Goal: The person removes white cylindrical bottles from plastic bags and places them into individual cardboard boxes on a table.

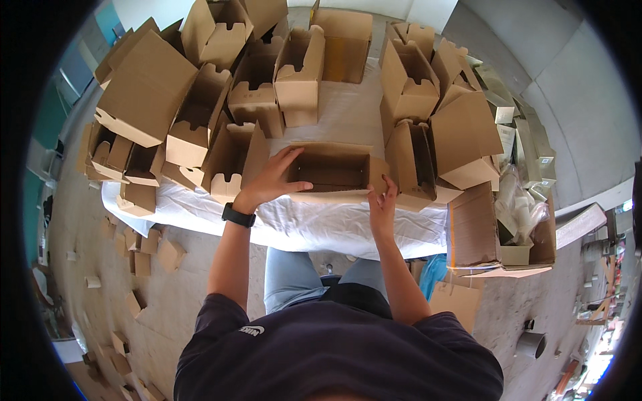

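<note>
An open, empty cardboard box (pixel 334 197) stands lengthwise across the middle of the cloth-covered table, its inside facing up. At its left end, my left hand (pixel 275 179) grips the box with thumb and fingers spread, the thumb over the near rim and the fingers toward the far corner. My right hand (pixel 382 204) holds the near right corner, with thumb and fingertips at the edge. Just left of my left hand is another open box (pixel 257 150) with notched flaps. A narrow open box (pixel 408 150) stands close on the right.
Several open cardboard boxes crowd the table's left (pixel 147 87) and right (pixel 408 80). A white cloth (pixel 314 224) hangs over the near edge. At right, a larger carton (pixel 471 227) holds pale boxes and clear plastic. Small cardboard pieces (pixel 172 255) lie on the floor.
</note>
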A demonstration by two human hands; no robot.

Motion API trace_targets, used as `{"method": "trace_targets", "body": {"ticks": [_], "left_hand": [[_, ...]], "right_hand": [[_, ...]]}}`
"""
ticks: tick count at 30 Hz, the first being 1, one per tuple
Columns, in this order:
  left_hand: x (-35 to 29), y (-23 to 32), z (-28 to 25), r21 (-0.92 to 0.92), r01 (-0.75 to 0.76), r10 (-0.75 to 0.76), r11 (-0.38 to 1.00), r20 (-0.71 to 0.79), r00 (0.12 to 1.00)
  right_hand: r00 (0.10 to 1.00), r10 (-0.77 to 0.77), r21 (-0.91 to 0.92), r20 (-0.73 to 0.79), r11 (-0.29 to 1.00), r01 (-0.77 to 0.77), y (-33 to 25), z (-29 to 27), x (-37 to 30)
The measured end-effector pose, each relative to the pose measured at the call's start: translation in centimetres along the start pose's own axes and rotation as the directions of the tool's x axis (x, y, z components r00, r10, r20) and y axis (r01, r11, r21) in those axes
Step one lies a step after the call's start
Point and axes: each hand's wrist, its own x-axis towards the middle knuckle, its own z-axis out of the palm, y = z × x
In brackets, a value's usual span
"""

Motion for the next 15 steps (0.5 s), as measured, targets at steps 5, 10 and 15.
{"method": "trace_targets", "body": {"ticks": [5,10,15], "left_hand": [[-0.1,-0.9,0.1,-0.035,-0.015,0.015,0.999,-0.019,1.000],[0.1,1.3,-0.7,-0.119,-0.030,0.029,0.992,-0.011,1.000],[1.0,0.9,-0.9,-0.160,0.047,-0.040,0.986,0.049,0.998]], "right_hand": [[0.982,-0.181,-0.179,-0.060,0.969,0.168,-0.9,0.4,-0.5],[0.649,-0.761,-0.547,0.023,0.534,0.645,-6.4,1.3,-1.9],[0.615,-0.584,-0.539,0.530,0.328,0.776,-9.4,1.8,0.7]]}}
